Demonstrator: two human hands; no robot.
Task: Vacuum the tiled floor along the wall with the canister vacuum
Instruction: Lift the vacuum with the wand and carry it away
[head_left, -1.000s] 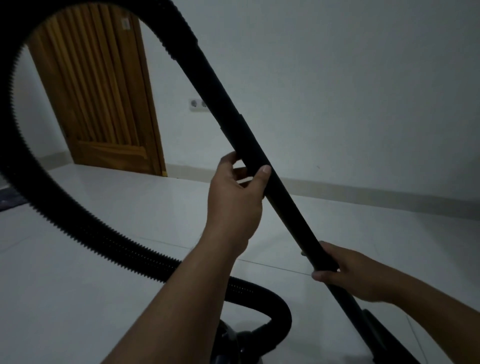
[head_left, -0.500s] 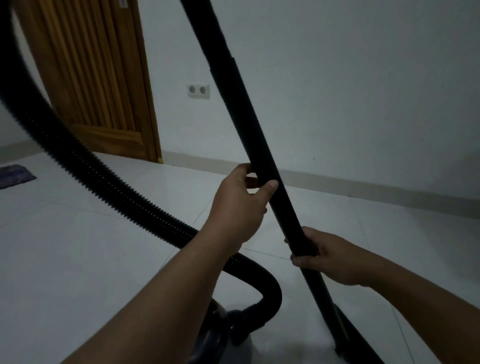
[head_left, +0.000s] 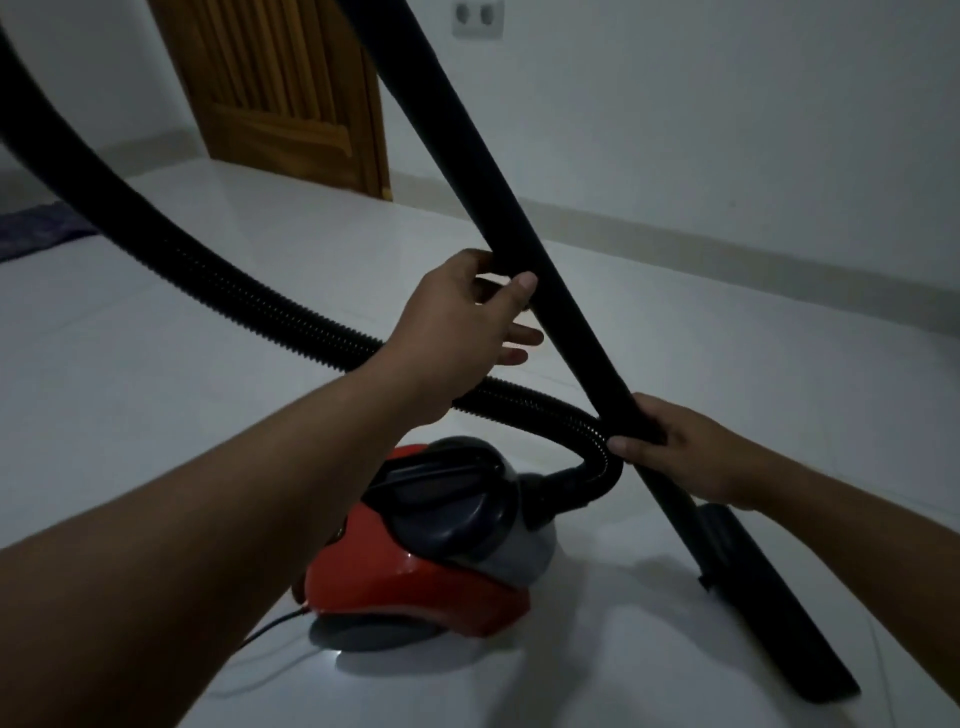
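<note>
A black vacuum wand (head_left: 467, 156) slants from the top middle down to the lower right. It ends in a flat black floor nozzle (head_left: 769, 613) resting on the white tiled floor (head_left: 156, 415). My left hand (head_left: 457, 322) holds the wand at mid-length between thumb and forefinger, with the other fingers loose. Lower down, just above the nozzle, my right hand (head_left: 685, 452) is wrapped around the wand. The red and grey canister (head_left: 415, 577) sits on the floor below my left arm. Its ribbed black hose (head_left: 208, 280) loops up to the left.
A white wall (head_left: 727, 104) with a beige baseboard (head_left: 727, 249) runs behind the wand. A wooden door (head_left: 280, 88) stands at the back left, with a socket (head_left: 478, 18) beside it. A dark mat (head_left: 36, 228) lies far left. A thin power cord (head_left: 270, 629) trails from the canister.
The view has tilted down, so the canister and nozzle now show fully. Both hands stay on the wand, and the lower fingers of my left hand have come off it.
</note>
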